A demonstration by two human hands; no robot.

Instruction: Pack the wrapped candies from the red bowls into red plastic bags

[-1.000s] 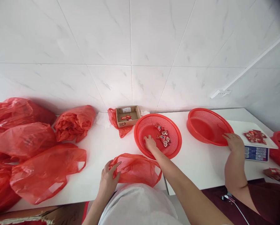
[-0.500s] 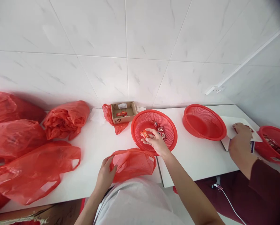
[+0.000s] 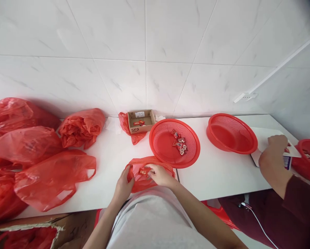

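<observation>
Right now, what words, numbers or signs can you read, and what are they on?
"SF": box.
Too small or blurred: box label, box sweets, packet at the right hand, basket sweets, blue panel, carton marks.

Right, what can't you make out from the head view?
All in head view:
- Bottom of open bag: hidden by folds
- Grip of right hand on red packet: too small
- Scale panel: partly behind a person's forearm
- Right side of rightmost basket: cut off by edge
</observation>
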